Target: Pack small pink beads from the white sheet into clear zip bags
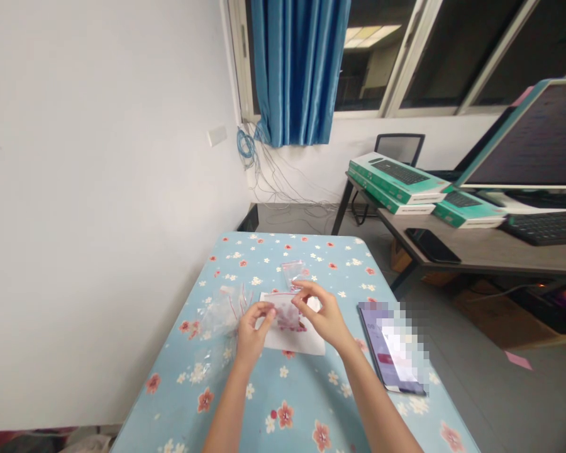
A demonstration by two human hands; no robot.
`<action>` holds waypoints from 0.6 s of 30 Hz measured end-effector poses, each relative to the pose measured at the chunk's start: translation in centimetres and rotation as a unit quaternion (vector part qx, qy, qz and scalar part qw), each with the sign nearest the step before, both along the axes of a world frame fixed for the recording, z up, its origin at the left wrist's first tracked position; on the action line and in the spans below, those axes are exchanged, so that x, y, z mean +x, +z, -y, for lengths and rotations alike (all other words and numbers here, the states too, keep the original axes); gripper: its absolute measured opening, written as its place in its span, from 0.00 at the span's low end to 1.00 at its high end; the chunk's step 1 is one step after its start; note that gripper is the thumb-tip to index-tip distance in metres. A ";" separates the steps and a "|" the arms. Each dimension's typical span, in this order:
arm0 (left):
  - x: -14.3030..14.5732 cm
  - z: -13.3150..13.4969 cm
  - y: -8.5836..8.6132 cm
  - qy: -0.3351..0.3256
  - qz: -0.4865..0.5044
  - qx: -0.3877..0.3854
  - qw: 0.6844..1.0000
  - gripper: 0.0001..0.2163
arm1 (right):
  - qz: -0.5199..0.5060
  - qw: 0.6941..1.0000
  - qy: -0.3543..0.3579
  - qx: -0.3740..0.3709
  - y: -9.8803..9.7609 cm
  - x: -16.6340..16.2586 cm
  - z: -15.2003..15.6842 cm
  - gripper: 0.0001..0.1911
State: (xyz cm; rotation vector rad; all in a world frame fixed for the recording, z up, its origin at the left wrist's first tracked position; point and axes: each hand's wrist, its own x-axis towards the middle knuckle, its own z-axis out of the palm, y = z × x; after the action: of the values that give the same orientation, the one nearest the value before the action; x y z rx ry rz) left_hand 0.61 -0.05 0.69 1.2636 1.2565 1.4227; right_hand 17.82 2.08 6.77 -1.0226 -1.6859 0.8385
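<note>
A small clear plastic zip bag with a red seal line [287, 309] is held just below the middle of the frame, above a white sheet of paper [302, 341] on the blue flower-patterned tablecloth [264, 402]. Its left edge is pinched by the left hand [253, 327], its top right corner by the right hand [321, 313]; small reddish pieces are seen inside. More clear empty bags [224, 308] lie left of it. The bag is probably best kept taut and level, so that the seal can be pressed shut evenly and nothing is spilled.
</note>
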 end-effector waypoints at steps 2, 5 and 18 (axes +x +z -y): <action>0.1 -0.3 -0.4 0.021 0.011 -0.004 1.000 0.13 | -0.009 1.000 0.006 -0.025 -0.4 0.3 -0.4 0.18; 0.2 -0.6 -0.6 0.049 0.041 -0.008 0.998 0.13 | 0.018 0.994 0.064 -0.091 -1.2 0.7 -0.8 0.18; 1.3 -2.4 -0.7 0.015 0.066 -0.062 0.996 0.15 | -0.037 0.985 0.066 -0.155 -4.6 1.2 -3.0 0.12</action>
State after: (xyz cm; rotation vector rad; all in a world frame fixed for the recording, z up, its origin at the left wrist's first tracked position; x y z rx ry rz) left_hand 1.95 2.36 0.03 1.0548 1.2591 1.4039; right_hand 19.00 5.06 2.19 -1.0782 -1.6048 1.2403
